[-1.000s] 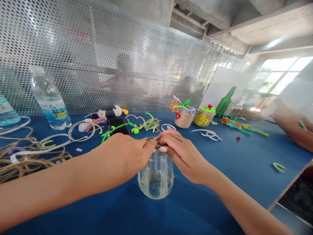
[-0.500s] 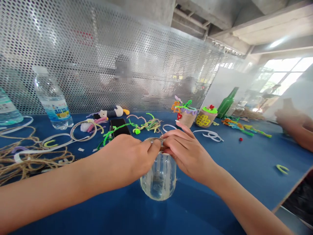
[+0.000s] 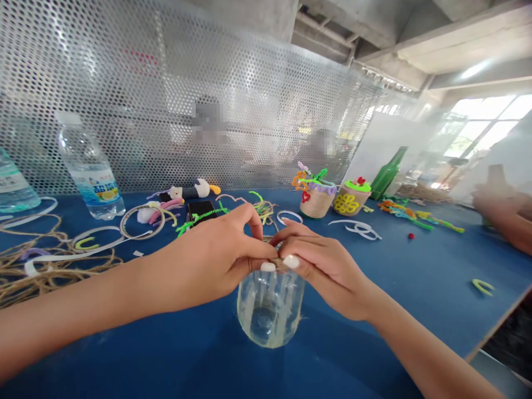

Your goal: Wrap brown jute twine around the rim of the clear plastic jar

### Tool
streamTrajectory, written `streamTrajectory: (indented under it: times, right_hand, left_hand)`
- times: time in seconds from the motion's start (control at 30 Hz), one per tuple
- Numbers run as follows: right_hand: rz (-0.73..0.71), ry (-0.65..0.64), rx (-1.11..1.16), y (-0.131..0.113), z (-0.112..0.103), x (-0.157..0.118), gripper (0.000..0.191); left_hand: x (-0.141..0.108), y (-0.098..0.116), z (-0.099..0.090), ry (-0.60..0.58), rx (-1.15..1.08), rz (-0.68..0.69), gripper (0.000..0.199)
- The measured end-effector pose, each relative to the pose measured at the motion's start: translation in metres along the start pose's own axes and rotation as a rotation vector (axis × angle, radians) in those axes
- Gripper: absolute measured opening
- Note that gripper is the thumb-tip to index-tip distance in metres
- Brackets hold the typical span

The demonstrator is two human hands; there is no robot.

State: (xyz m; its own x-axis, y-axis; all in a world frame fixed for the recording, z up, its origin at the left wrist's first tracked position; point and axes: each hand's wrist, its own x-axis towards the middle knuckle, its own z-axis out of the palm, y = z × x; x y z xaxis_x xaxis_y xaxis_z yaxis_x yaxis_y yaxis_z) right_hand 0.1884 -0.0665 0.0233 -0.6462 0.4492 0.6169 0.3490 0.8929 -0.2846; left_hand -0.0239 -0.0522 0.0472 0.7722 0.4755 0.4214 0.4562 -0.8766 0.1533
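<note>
The left hand (image 3: 211, 260) and right hand (image 3: 322, 271) meet mid-view, both closed narrowly on the top end of a clear plastic bottle (image 3: 270, 313), whose body sits below them at 6 o'clock. Whether its base touches the blue table (image 3: 353, 338) I cannot tell. A thin band of twine (image 3: 277, 264) seems to circle the top end, though the fingers hide most of it. The two hands press in from opposite sides, probably to keep that band tight and in place, with their white nails (image 3: 291, 261) almost touching. The left forefinger arches up, clear of the bottle.

A loose twine heap (image 3: 41, 271) lies at 9 o'clock, likely left spread so it can be drawn on easily. A phone (image 3: 201, 213) and a water bottle (image 3: 89, 169) sit at 11 o'clock. Two twine-wrapped cups (image 3: 316, 199) decorated with pipe cleaners stand at 1 o'clock, well apart from the hands, near a green glass bottle (image 3: 386, 180) at 2 o'clock.
</note>
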Motion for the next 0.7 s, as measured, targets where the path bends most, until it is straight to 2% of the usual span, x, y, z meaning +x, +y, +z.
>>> streamTrajectory:
  times: [0.1, 0.3, 0.43, 0.57, 0.7]
  right_hand:
    - [0.058, 0.000, 0.185, -0.001, 0.001, 0.000, 0.033]
    - [0.064, 0.038, 0.162, -0.004, 0.003, 0.001, 0.021]
    - [0.068, -0.014, 0.245, 0.001, -0.001, 0.001, 0.020]
    - [0.067, -0.044, 0.311, 0.014, -0.011, 0.000, 0.019]
    - [0.081, -0.025, 0.339, 0.024, -0.017, -0.004, 0.019]
  left_hand:
    - [0.001, 0.000, 0.002, -0.013, -0.134, 0.020, 0.030]
    - [0.001, -0.001, 0.004, 0.019, -0.229, 0.033, 0.026]
    - [0.003, -0.003, -0.002, -0.078, -0.283, 0.021, 0.018]
    - [0.003, -0.001, -0.003, -0.101, -0.245, 0.022, 0.021]
    - [0.003, -0.001, 0.001, 0.002, -0.202, 0.057, 0.028]
